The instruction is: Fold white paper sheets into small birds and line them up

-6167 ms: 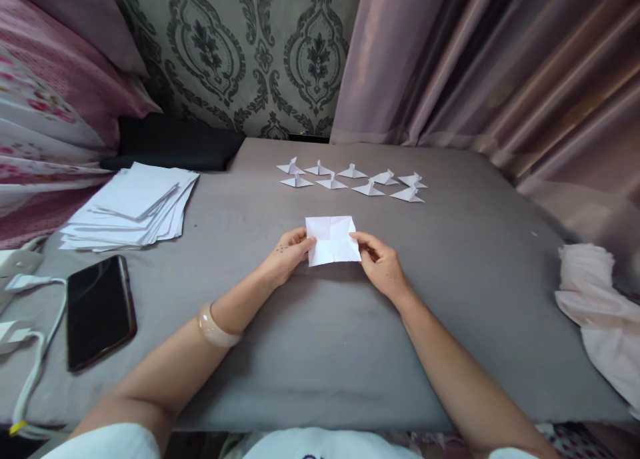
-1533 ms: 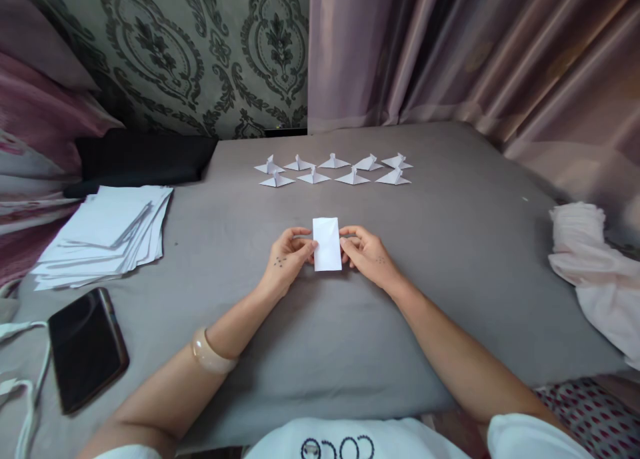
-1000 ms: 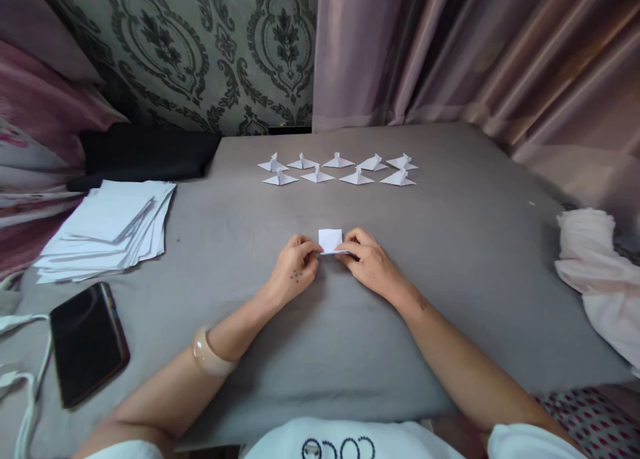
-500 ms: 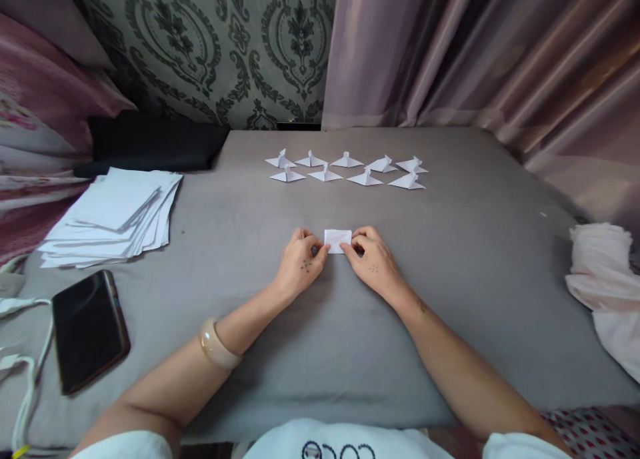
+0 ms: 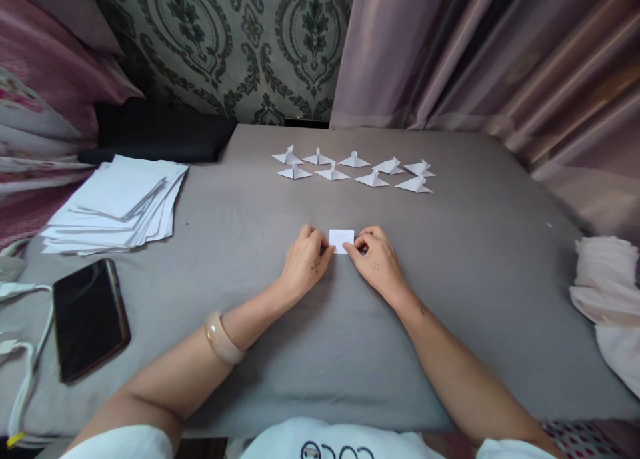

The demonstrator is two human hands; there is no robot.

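A small folded piece of white paper (image 5: 341, 239) is between my two hands, low over the grey cloth. My left hand (image 5: 307, 261) pinches its lower left corner between thumb and fingers. On the other side my right hand (image 5: 376, 260) grips the right edge, its thumb lying on the paper's front and the fingers curled behind. Beyond the hands, several folded white paper figures (image 5: 333, 172) with pointed wings stand in two rows.
At the left lies a stack of white paper sheets (image 5: 115, 189), with a black folded cloth (image 5: 160, 133) behind it. A phone (image 5: 91, 320) and white cables (image 5: 35, 352) are nearer to me. Pale crumpled fabric (image 5: 607, 279) rests at the right edge of the grey-covered table (image 5: 480, 272).
The view has shifted a little, so most things appear slightly to the right. Both hands keep their hold on the paper, and the left one sits slightly closer to the right.
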